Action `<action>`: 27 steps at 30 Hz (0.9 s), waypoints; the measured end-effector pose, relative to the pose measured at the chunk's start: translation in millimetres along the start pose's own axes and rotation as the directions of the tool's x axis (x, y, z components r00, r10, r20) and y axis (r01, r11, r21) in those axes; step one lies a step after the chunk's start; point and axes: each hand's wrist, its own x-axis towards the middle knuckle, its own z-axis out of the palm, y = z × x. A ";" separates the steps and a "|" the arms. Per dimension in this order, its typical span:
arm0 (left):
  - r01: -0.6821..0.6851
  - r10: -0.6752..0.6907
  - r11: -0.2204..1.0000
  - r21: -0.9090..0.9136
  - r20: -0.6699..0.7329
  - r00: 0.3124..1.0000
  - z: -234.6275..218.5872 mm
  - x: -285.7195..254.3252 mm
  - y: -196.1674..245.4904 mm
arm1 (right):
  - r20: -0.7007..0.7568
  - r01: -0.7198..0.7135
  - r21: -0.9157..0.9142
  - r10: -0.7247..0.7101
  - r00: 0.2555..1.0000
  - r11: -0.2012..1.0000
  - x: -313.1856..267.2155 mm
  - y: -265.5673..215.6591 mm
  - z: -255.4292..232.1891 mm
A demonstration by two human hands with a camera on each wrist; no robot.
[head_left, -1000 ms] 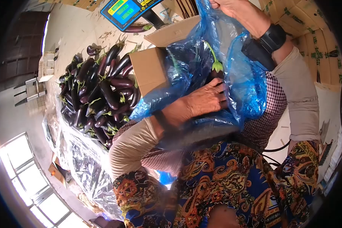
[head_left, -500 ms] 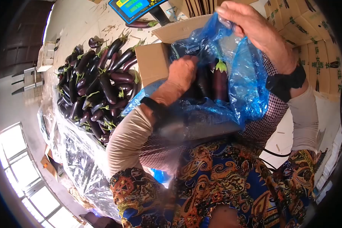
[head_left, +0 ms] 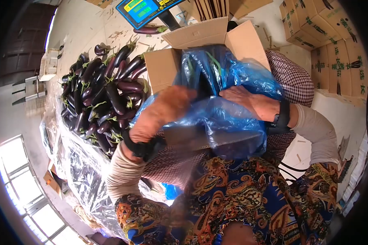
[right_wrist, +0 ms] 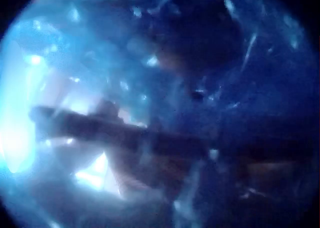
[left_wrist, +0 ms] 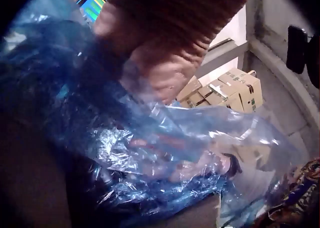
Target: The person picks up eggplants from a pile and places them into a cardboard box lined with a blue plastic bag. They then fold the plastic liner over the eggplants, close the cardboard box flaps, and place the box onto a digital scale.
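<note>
A blue plastic bag (head_left: 233, 122) lines an open cardboard box (head_left: 163, 69) on the person's lap; eggplant stems (head_left: 214, 63) show through its film. The left hand (head_left: 163, 108), motion-blurred, is at the bag's left side; its fingers are unclear. In the left wrist view that hand (left_wrist: 165, 43) is large beside the crinkled film (left_wrist: 110, 148). The right hand (head_left: 251, 102) grips the bag's film near the middle of the opening, its fingertips partly hidden. Blue film (right_wrist: 150, 63) covers most of the right wrist view, hiding the fingers there.
Left of the box lies a large pile of eggplants (head_left: 106, 94), beside clear plastic sheeting (head_left: 81, 175). A scale display (head_left: 141, 10) stands beyond the box, with a loose eggplant (head_left: 148, 30) near it. Printed cartons (head_left: 339, 61) are stacked at the right.
The right hand has come down from the raised film to the bag's opening. The left hand has moved out of the box toward the left. The film now covers the eggplants that were exposed.
</note>
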 end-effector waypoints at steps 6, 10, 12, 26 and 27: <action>0.041 -0.057 0.998 -0.053 -0.350 0.935 14.0 7.9 10.2 | 0.034 -0.214 -0.450 0.256 0.966 0.867 40.4 -12.3 1.0; -0.024 -0.035 0.995 -0.093 -0.593 0.805 -0.3 15.1 29.0 | 0.260 -0.021 -0.184 0.070 0.963 0.983 21.1 -31.6 -26.9; -0.058 -0.008 0.996 -0.064 -0.738 0.675 -0.3 22.8 30.2 | 0.250 0.019 0.000 -0.019 0.968 1.000 16.3 -26.8 -17.4; -0.092 -0.223 0.939 -0.331 -0.791 0.569 -11.6 76.2 -18.0 | -0.235 -0.260 -0.490 0.160 0.959 0.832 39.6 29.7 30.2; -0.111 -0.219 0.936 -0.334 -0.800 0.559 -8.8 74.6 -19.7 | -0.078 -0.271 -0.499 0.269 0.960 0.823 47.6 17.5 8.6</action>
